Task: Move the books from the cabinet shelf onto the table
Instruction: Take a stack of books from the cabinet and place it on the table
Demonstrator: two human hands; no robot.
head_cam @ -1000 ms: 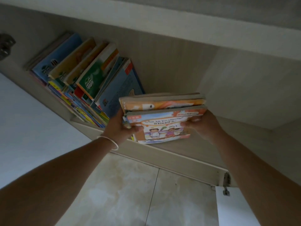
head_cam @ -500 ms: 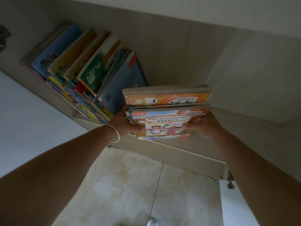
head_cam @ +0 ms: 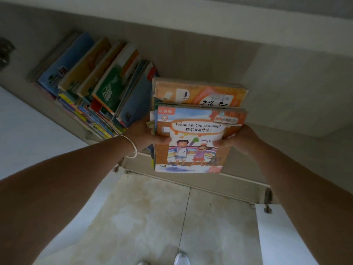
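While the leaning row of colourful thin paperback books (head_cam: 99,81) remains on the pale wooden cabinet shelf (head_cam: 200,169), the held bundle of picture books (head_cam: 193,131) has swung in the last second from lying nearly flat, spines and edges towards the camera, to standing almost upright with its front cover facing the viewer, and it has come nearer and lower, now hanging partly out over the shelf's front lip. That suggests the lift-out is all but done and the carry to the table, which is not in view, comes next. The left hand (head_cam: 142,133), with a thin silver bangle (head_cam: 131,148) at the wrist, grips the bundle's left edge, thumb across the cover; the right hand (head_cam: 241,138) clasps the right edge in the same way. The bundle's long axis runs up and down in the view, title at the top, lower edge pointing towards the beige tiled floor (head_cam: 152,217). An orange-covered book (head_cam: 200,92) at the back stands higher than the front one.
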